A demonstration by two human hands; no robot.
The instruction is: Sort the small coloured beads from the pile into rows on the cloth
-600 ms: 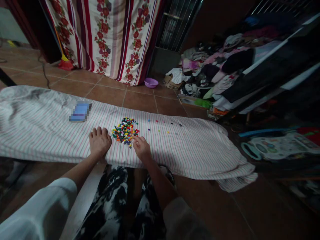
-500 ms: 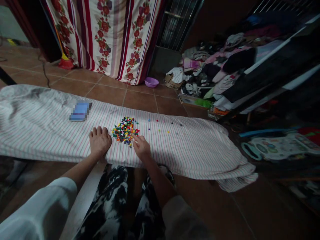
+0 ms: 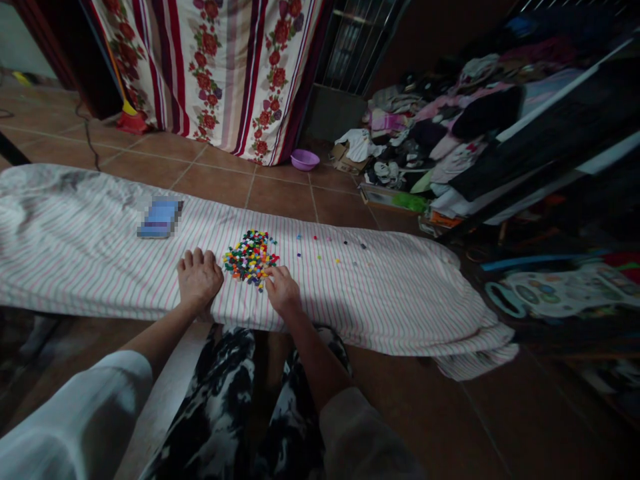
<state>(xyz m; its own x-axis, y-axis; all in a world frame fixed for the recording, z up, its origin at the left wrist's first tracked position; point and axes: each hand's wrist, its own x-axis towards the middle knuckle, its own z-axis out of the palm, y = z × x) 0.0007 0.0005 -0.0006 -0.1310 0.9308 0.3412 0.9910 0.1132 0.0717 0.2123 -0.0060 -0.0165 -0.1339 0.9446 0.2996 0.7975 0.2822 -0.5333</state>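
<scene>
A pile of tiny multicoloured pieces (image 3: 249,257), bead-like in size, lies on the striped cloth (image 3: 410,300). Several single pieces are spaced out to its right, among them a red piece (image 3: 315,237), a black piece (image 3: 345,243) and a yellow piece (image 3: 337,261). My left hand (image 3: 199,279) rests palm down on the cloth just left of the pile, fingers stretched out and holding nothing. At the pile's lower right edge, my right hand (image 3: 283,289) has thumb and forefinger pinched together. Whatever is between those fingertips is too small to make out.
A phone (image 3: 160,219) with a blurred screen lies on the cloth at the left. Beyond the cloth-covered surface, a purple basin (image 3: 305,159) stands on the tiled floor near a floral curtain (image 3: 210,73). Heaped clothes (image 3: 400,133) fill the back right.
My right hand's fingers have drawn from a pointing reach into a pinch at the pile's edge. My left hand stays in place. The view has shifted slightly.
</scene>
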